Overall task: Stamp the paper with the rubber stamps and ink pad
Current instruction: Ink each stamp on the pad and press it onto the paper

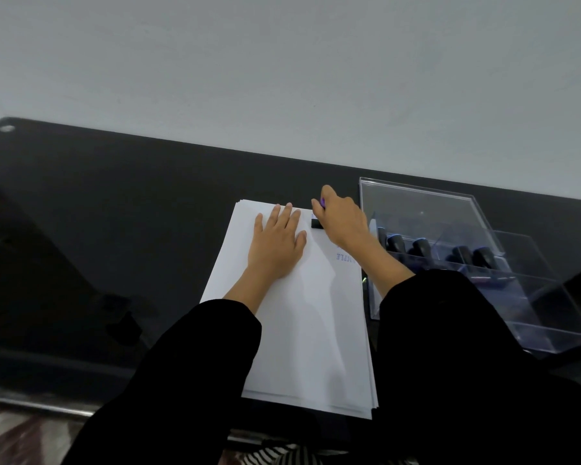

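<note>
White sheets of paper [302, 313] lie in a stack on the glossy black bench [114, 213], the long side running away from the person. The left hand [277, 245] rests flat on the upper part of the top sheet, fingers [284, 214] spread and straight, holding nothing. The right hand [341, 219] is closed around a small black rubber stamp [316, 223] with a purple top, pressing its base onto the far right corner of the paper. A faint blue printed word [344, 257], partly hidden by the right forearm, sits on the sheet just below that hand. Both arms wear black sleeves [450, 347]. Just right of the paper stands a clear acrylic organiser tray [416, 203], with several black-handled stamps [421, 247] lined up in its compartments.
</note>
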